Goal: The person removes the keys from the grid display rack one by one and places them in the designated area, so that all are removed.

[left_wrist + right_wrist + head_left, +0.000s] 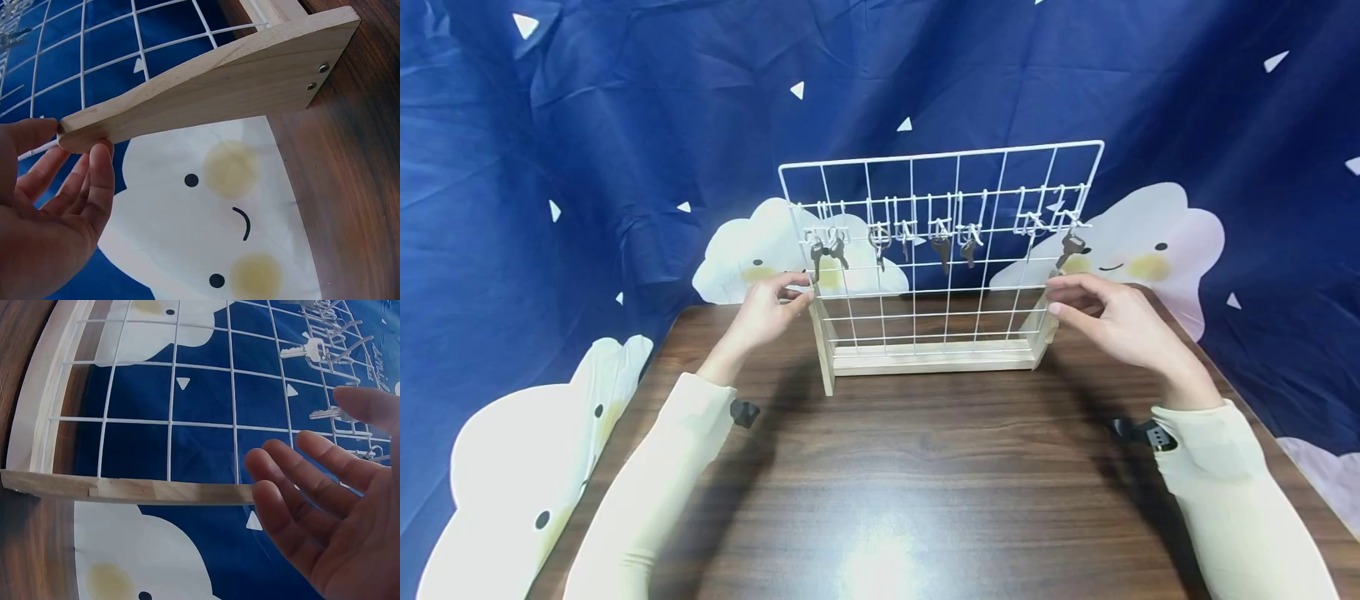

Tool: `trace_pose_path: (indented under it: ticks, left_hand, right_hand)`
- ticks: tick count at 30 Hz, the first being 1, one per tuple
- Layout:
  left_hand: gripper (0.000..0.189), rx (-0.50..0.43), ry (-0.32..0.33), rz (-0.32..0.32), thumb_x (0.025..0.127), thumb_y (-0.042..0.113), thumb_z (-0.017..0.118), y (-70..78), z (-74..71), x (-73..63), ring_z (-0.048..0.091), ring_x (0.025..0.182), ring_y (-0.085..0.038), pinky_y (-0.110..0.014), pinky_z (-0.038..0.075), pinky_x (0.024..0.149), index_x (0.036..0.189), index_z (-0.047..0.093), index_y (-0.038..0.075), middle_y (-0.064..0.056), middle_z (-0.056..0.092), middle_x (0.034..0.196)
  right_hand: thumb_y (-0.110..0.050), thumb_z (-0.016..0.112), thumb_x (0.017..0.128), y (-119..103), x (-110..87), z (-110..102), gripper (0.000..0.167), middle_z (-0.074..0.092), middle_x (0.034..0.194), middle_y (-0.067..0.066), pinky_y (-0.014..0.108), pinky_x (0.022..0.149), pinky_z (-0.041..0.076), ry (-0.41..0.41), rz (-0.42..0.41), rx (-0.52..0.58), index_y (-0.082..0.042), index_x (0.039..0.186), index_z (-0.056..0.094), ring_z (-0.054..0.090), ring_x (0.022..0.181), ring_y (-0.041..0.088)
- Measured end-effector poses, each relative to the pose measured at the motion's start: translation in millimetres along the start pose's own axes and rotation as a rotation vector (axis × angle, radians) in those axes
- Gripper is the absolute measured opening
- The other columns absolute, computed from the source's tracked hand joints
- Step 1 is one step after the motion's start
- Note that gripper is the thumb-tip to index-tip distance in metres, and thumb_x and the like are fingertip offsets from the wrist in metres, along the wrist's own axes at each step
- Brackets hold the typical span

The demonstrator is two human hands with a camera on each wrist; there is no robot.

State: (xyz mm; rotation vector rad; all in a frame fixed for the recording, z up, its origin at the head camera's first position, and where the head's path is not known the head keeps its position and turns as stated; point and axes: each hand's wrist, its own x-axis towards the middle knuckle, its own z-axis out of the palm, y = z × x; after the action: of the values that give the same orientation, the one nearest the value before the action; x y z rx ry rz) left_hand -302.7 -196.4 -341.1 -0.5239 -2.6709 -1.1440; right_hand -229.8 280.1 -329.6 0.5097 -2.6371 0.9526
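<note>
From here I have the left hand (767, 310) pinching one wooden end (206, 100) of the rack (932, 357), the right hand (1112, 321) loosely spread by the other end (175, 491), keys (944, 250) hanging

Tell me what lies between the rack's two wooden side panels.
Part of the white wire grid and a wooden crossbar span the gap, as the head view shows.

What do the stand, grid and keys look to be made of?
Stand: pale, seemingly bare wood, with grain showing on its side.
Grid: probably metal wire with a white coating, judging by its thin, even bars.
Keys: likely metal; silvery from the right wrist, darker from the head, so finish unclear.
</note>
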Motion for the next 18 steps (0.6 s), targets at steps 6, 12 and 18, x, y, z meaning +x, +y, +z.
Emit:
trace_pose_path:
  ticks: [6,12,18]
  left_hand:
    - [0.033,0.006,0.0,-0.006,0.095,0.017,0.068,-1.8,0.7,0.2,0.07,0.109,-0.036,-0.046,0.06,0.089,0.125,0.065,0.002,-0.017,0.068,0.128]
    - [0.035,-0.003,-0.004,-0.015,0.095,0.018,0.067,-3.3,1.9,1.4,0.07,0.11,-0.036,-0.045,0.06,0.089,0.126,0.064,0.002,-0.017,0.066,0.131]
    - [0.034,-0.018,-0.004,-0.021,0.095,0.015,0.068,-3.5,1.2,1.8,0.07,0.109,-0.035,-0.046,0.06,0.088,0.126,0.064,0.001,-0.017,0.066,0.13]
  right_hand:
    - [-0.026,0.067,0.096,-1.2,1.4,3.1,0.033,0.075,0.111,0.008,0.002,0.075,0.044,-0.02,0.019,0.015,-0.016,0.127,0.066,0.057,0.088,-0.018]
    - [-0.029,0.066,0.097,-4.0,2.9,7.7,0.032,0.074,0.112,0.008,0.003,0.074,0.044,-0.034,0.032,0.021,-0.016,0.127,0.066,0.057,0.087,-0.015]
    - [-0.028,0.066,0.097,-7.6,4.9,12.6,0.029,0.075,0.108,0.005,0.007,0.073,0.046,-0.043,0.027,0.035,-0.019,0.125,0.067,0.061,0.084,-0.009]
